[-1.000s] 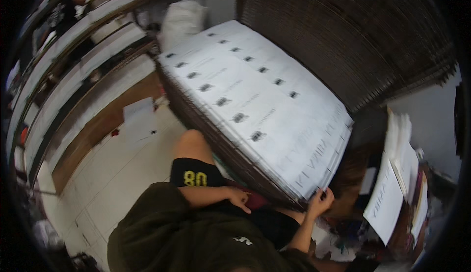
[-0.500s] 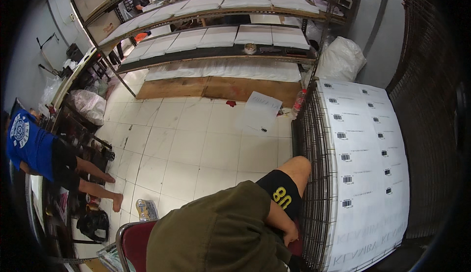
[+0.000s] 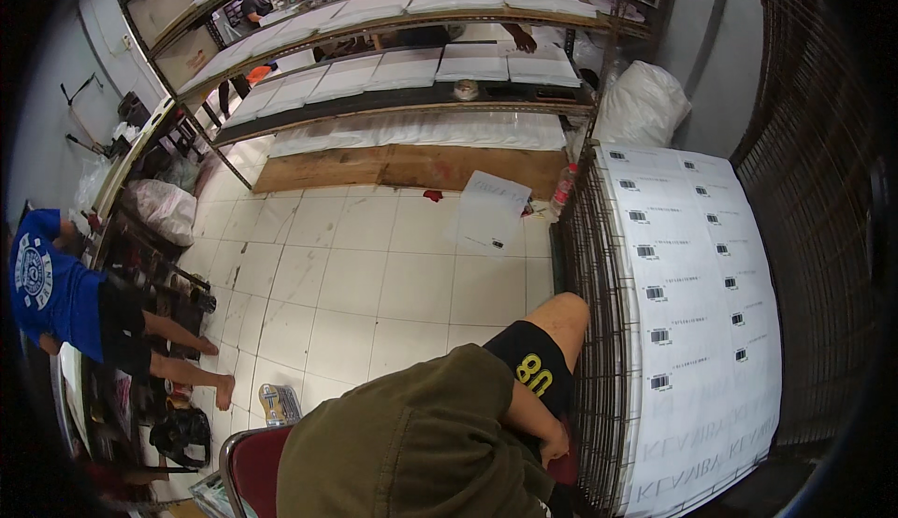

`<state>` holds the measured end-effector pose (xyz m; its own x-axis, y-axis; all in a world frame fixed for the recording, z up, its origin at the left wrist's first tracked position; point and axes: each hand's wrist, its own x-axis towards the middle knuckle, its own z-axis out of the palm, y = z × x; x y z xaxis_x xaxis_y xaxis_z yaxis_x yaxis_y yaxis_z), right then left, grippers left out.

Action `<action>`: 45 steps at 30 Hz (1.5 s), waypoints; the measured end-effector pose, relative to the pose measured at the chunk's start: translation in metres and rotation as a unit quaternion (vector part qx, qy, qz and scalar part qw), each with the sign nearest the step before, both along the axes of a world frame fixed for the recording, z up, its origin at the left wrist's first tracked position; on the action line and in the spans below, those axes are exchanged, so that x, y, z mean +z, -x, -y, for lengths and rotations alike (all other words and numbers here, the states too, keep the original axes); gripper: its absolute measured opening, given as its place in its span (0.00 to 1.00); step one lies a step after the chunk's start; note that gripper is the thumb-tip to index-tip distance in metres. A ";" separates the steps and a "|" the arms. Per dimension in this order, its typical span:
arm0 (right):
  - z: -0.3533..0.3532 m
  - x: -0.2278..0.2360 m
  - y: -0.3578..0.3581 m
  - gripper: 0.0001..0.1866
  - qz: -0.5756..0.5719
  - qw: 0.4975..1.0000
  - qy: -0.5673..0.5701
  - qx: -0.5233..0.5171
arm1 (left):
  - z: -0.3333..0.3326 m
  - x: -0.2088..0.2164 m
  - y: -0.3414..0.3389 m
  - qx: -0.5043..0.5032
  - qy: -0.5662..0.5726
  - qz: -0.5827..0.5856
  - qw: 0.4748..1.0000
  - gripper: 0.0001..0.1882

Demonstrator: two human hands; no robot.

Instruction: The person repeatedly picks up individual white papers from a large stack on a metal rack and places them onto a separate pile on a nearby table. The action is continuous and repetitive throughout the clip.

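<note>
My left hand [image 3: 556, 445] rests low beside my left thigh, by the red seat, with fingers curled and nothing visible in it. My bare knee [image 3: 564, 314] and black shorts with a yellow number press against a wire rack [image 3: 591, 331]. On the rack lies a tall stack of large white printed sheets [image 3: 697, 294] with small black code marks. My olive shirt [image 3: 412, 443] fills the lower middle. My right hand is out of view.
A red chair [image 3: 251, 467] is under me. A loose white sheet [image 3: 491, 211] and cardboard [image 3: 374, 168] lie on the tiled floor. Long shelves [image 3: 421, 62] hold white sheet stacks. A person in a blue shirt [image 3: 47, 284] stands at left. A white sack [image 3: 644, 102] sits by the wall.
The view has swung left, away from the sheet stack toward the floor and shelves. My right hand, earlier at the stack's edge, has left the view. My left hand now shows beside my thigh.
</note>
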<state>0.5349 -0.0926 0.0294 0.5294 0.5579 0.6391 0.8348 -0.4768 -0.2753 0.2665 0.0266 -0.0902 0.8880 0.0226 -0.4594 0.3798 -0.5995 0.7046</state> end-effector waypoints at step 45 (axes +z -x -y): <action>-0.005 -0.008 -0.009 0.12 -0.155 0.984 -0.075 -0.049 | -0.024 0.020 -0.002 -0.023 0.039 -0.114 0.992 0.36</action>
<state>0.5440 -0.0876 0.0218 0.7580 0.4064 0.5103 0.6522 -0.4849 -0.5827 0.2684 0.0502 -0.0706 0.7595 -0.0588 -0.6479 0.5084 -0.5677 0.6475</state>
